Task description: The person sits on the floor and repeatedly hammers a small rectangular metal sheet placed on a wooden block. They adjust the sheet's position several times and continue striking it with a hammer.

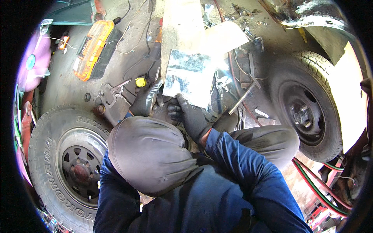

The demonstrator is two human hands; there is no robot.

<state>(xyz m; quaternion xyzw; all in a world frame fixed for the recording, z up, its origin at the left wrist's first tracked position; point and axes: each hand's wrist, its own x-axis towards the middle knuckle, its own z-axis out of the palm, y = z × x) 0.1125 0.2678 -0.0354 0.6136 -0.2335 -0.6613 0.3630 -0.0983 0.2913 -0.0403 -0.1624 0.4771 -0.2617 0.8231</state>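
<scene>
Metal sheet (186,75) lies loose-looking over the board (182,23); I judge work unfinished, amount done unclear. Hands apart: right hand (192,117) fingertips at its near edge, pinch uncertain; left hand (145,100) closed around a slim piece (157,73).

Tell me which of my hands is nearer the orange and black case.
Left. Your left hand is to the right of the orange and black case and closer to you; your right hand is farther right, at the near edge of the shiny sheet.
</scene>
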